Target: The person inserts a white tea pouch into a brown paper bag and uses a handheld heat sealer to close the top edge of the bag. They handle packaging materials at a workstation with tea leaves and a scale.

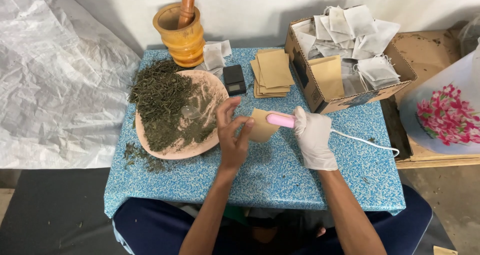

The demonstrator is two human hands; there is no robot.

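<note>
Here a brown pouch (262,126) is being held at mid-table by the bare left hand (233,135), fingers closed on its left edge. A pink sealer (281,120) is being gripped in the gloved right hand (313,137) and pressed against the pouch's top right. Dried leaves are being kept on the plate (176,151) at left.

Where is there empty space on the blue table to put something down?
The near strip of the blue speckled tablecloth, in front of the bare left hand and white-gloved right hand, is bare. So is the right edge past the white cord. The back is crowded: the pink plate of dried green leaves, brown paper pouches and cardboard box.
</note>
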